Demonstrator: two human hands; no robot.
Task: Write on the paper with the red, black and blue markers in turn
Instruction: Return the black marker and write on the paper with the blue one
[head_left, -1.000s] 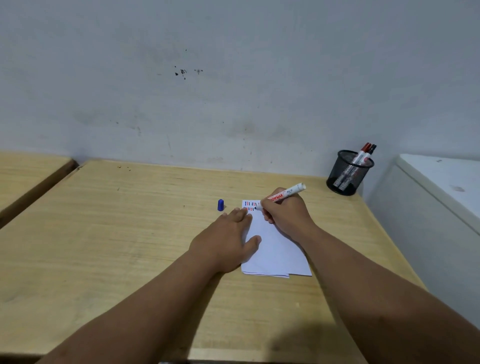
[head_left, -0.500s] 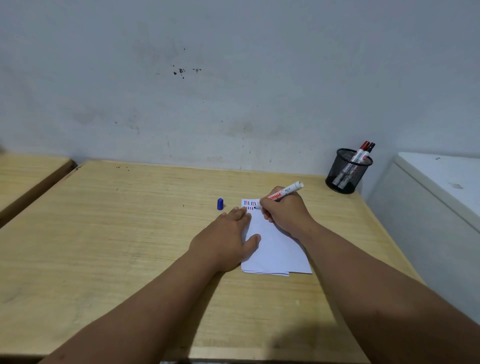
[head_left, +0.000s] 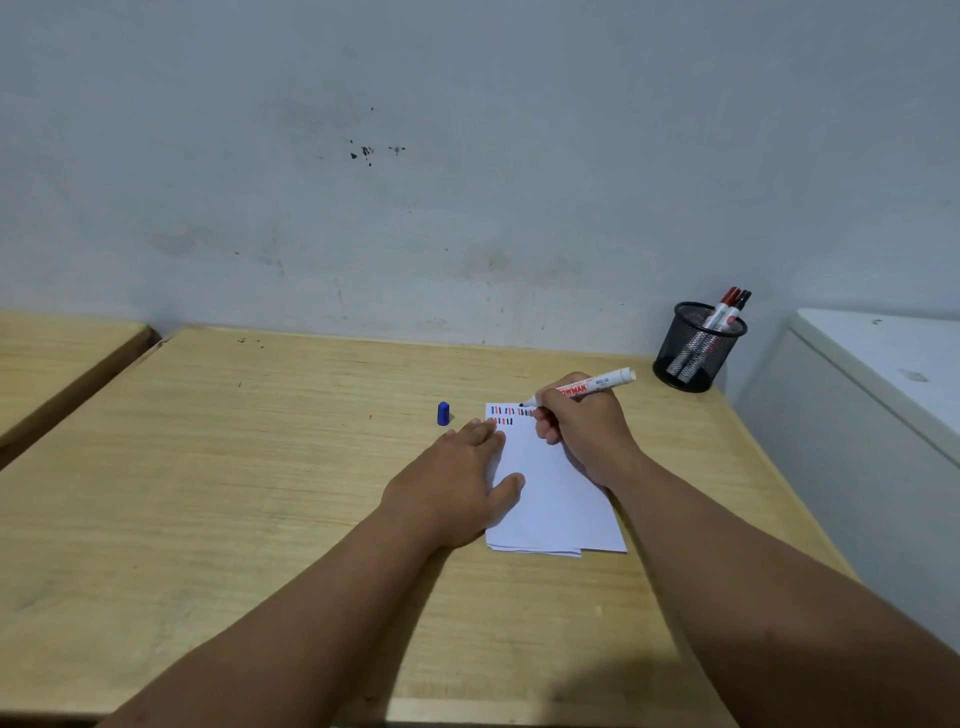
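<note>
A small stack of white paper (head_left: 556, 493) lies on the wooden table (head_left: 260, 467). Short red, blue and black strokes (head_left: 506, 414) fill two rows at its top edge. My left hand (head_left: 457, 478) lies flat on the paper's left side, fingers spread. My right hand (head_left: 582, 426) grips a white marker (head_left: 597, 387), uncapped, its dark tip touching the top row of strokes. A blue cap (head_left: 443, 413) stands on the table just left of the paper. The red marker (head_left: 724, 306) and black marker (head_left: 740, 304) stand capped in a black mesh cup (head_left: 693, 348).
The mesh cup stands in the table's far right corner by the grey wall (head_left: 467, 182). A white cabinet (head_left: 883, 389) adjoins the table on the right. A second wooden table (head_left: 52, 353) lies to the left across a narrow gap.
The marker tip has moved slightly along the top row of strokes. My left hand has stayed flat on the paper.
</note>
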